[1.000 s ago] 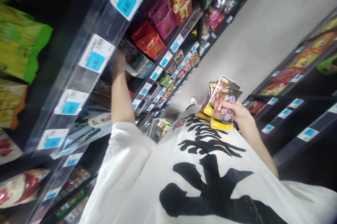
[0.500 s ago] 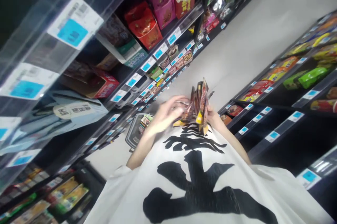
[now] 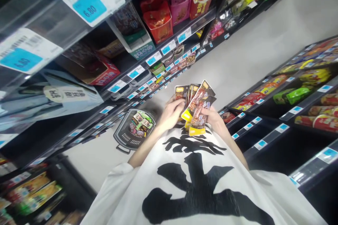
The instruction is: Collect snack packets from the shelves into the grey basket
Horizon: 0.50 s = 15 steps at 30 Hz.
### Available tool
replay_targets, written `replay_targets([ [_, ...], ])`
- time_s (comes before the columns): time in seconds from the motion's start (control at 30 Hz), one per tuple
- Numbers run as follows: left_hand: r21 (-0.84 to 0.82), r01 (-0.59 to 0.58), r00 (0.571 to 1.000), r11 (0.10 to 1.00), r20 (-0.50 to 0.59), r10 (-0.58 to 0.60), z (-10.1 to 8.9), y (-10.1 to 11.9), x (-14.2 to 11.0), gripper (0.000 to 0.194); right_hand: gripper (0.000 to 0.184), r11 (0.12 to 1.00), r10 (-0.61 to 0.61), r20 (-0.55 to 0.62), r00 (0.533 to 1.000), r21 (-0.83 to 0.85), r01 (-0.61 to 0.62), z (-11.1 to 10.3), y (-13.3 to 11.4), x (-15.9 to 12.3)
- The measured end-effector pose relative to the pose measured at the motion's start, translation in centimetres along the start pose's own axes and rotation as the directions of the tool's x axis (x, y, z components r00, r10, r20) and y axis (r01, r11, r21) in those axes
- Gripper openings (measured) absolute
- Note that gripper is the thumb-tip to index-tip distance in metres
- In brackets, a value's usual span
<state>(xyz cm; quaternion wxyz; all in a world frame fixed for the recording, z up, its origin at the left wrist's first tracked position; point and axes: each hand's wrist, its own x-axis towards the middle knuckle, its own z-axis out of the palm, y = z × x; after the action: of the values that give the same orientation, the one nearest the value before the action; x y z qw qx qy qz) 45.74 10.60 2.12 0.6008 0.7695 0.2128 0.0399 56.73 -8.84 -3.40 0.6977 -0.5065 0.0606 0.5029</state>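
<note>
Both hands meet in front of my white printed shirt [image 3: 200, 182] around a fanned bundle of several snack packets [image 3: 196, 107] with yellow bottoms and dark tops. My left hand [image 3: 171, 114] grips the left side of the bundle, fingers curled on a packet. My right hand [image 3: 214, 117] holds the right side from behind, thumb over the front packet.
A black shopping basket [image 3: 133, 130] with packets inside sits on the grey floor below my hands. Shelves with blue price tags [image 3: 89, 6] and red, pink and green snack bags line the aisle on the left and right. A blue-grey box [image 3: 52, 96] lies on the left shelf.
My left hand came off the left shelf and joined the right hand on the packets. The bundle turned from edge-on to fanned out flat. My view swung down toward the basket.
</note>
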Motion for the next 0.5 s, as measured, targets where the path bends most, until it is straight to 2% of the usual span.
replay_targets([
  [0.07, -0.061, 0.043, 0.995, 0.997, 0.090, -0.038, 0.2, 0.1, 0.5, 0.049, 0.072, 0.998, -0.038, -0.012, 0.999, -0.048, 0.037, 0.9, -0.8, -0.5],
  [0.13, -0.149, 0.093, 0.991, 0.984, 0.112, -0.077, 0.7, -0.2, 1.0, 0.052, 0.077, 0.994, -0.065, -0.027, 0.997, -0.089, 0.063, 1.2, -1.3, -0.8],
  [0.3, -0.285, 0.169, 0.984, 0.943, -0.003, -0.178, 2.2, -2.0, 1.5, 0.055, 0.073, 0.999, -0.009, -0.078, 0.997, -0.043, 0.005, 0.1, -1.2, -1.0],
  [0.5, -0.240, 0.181, 0.966, 0.954, -0.141, -0.218, 2.8, -2.9, 1.4, 0.056, 0.065, 0.998, -0.047, -0.225, 0.973, -0.043, 0.038, -0.9, -0.7, -1.1],
])
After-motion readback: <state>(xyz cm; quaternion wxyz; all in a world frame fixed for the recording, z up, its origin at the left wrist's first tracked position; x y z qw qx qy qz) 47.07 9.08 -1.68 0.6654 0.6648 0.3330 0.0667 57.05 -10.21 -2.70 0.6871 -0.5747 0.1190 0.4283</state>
